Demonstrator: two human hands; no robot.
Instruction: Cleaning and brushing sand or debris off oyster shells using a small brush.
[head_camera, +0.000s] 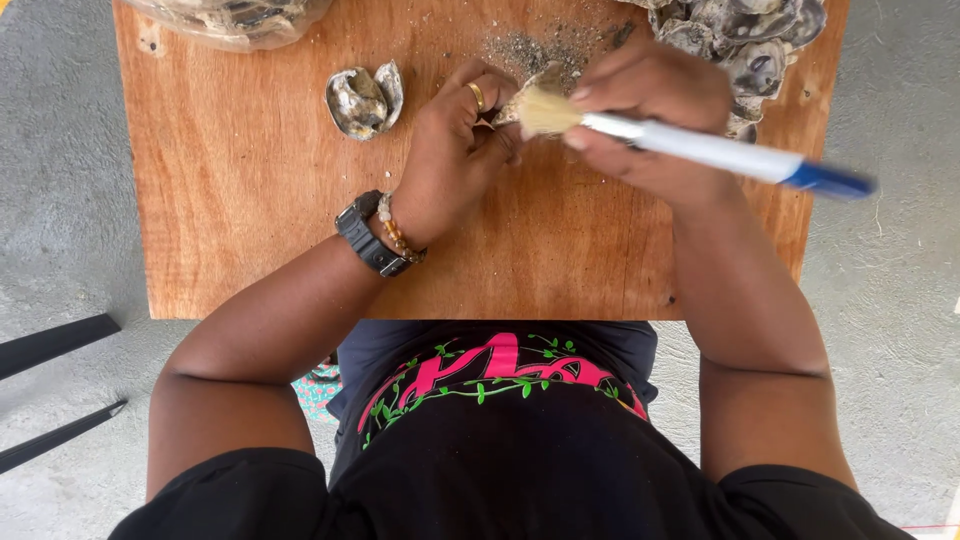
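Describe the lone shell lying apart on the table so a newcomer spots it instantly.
On the wooden table, look beside the left hand, toward the bag. The open shell lies alone there, untouched, unlike the heaped shells beyond the right hand.

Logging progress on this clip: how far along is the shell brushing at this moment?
Looks done: one opened shell lies apart on the wooden table, and grit has gathered above the hands. In hand: the left hand holds a shell while the right hand works the brush on it. Left: a pile of shells at the top right and a bag at the top left.
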